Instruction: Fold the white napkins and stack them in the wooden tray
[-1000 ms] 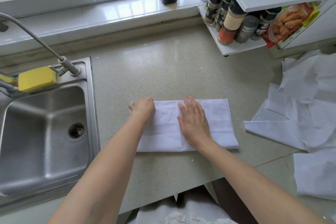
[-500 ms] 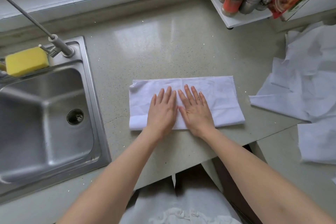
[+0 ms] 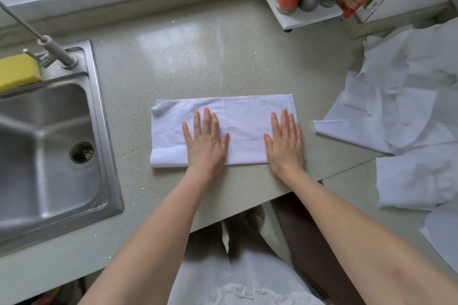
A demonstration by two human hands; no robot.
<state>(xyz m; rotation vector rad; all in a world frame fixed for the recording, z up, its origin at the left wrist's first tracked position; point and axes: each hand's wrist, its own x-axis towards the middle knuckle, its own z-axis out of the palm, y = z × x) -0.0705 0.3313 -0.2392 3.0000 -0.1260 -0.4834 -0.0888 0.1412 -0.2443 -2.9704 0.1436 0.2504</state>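
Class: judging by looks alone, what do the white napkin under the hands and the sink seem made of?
White rectangular napkin: probably woven cloth, matte, with soft creases and a hemmed edge. Grey metal sink: likely stainless steel, brushed, with dull streaky reflections.

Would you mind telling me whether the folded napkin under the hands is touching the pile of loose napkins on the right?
Apart. The head view shows a strip of bare countertop between the folded napkin and the loose napkins.
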